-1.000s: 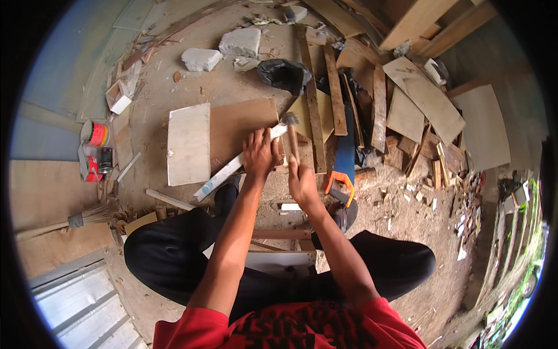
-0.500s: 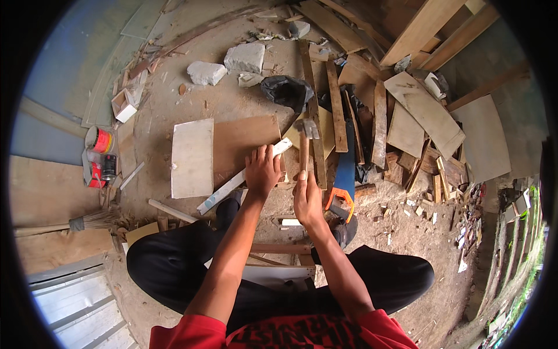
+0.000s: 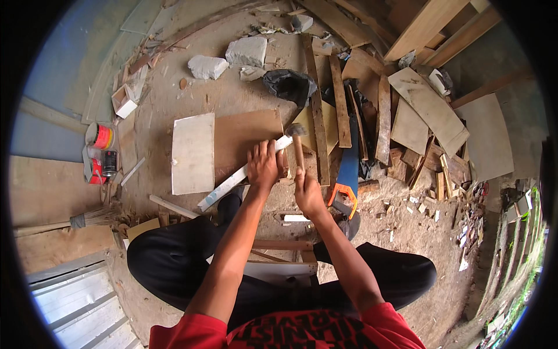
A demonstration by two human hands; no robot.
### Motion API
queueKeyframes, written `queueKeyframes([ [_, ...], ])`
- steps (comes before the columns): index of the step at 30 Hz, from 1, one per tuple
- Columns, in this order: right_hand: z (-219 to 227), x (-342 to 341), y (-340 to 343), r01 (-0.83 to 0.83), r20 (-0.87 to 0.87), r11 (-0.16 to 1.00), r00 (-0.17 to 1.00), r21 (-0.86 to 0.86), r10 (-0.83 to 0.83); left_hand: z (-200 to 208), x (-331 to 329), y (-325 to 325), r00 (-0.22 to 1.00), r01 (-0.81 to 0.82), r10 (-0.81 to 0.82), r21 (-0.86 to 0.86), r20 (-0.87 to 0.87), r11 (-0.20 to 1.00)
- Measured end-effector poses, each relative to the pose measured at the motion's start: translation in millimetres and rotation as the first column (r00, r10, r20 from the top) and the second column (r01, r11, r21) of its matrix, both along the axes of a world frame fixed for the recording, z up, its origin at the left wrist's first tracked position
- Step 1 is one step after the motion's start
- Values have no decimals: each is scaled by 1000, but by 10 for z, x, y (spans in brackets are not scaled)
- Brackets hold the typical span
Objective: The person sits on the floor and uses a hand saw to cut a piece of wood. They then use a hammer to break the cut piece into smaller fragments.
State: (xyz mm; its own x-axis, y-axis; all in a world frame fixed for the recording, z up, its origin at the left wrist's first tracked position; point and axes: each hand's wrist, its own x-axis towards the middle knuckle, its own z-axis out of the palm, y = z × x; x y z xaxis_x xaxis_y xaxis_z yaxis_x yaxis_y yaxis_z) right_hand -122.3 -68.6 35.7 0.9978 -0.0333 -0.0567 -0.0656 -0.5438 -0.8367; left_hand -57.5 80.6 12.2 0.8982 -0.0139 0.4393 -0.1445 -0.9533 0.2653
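A narrow white wooden strip (image 3: pixel 231 185) lies slanted, its upper right part over a brown board (image 3: pixel 238 129). My left hand (image 3: pixel 263 166) is closed over the strip and presses on it. My right hand (image 3: pixel 307 191) grips the wooden handle of a hammer (image 3: pixel 299 152). The hammer's metal head is at the strip's far right end; whether it touches is unclear. A pale board (image 3: pixel 193 154) adjoins the brown one on the left. To the right of my right hand rests a handsaw (image 3: pixel 347 168) with a blue blade and orange handle.
Wooden planks and panels (image 3: pixel 427 110) are piled at the right. A black plastic bag (image 3: pixel 289 86) and white blocks (image 3: pixel 246 52) sit farther off. Red cans (image 3: pixel 96 170) and a broom (image 3: pixel 93 219) are at left. A wooden frame (image 3: pixel 279 269) lies between my legs.
The hammer has swung down and slightly left, its head now at the end of the white strip. My left hand stays on the strip.
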Motion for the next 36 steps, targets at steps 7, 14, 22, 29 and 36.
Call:
queueKeyframes([
  [7, 574, -49, 88, 25, 75, 979, 996, 201, -40, 71, -12, 40, 997, -3, 1, -26, -73, 1000],
  [14, 633, 60, 34, 85, -34, 975, 996, 206, -80, 25, -42, 64, 998, -16, 14, -21, -60, 1000],
  [22, 393, 57, 50, 41, -54, 997, 998, 61, -38, 31, -37, 53, 999, -18, 16, -42, -36, 999],
  [29, 237, 42, 7, 41, -71, 999, 997, -15, -42, 72, -23, 20, 996, -2, -2, -49, -87, 999],
  [36, 415, 123, -3, 50, -57, 999, 997, 19, -49, 67, -27, 43, 995, -37, 34, -32, -96, 999],
])
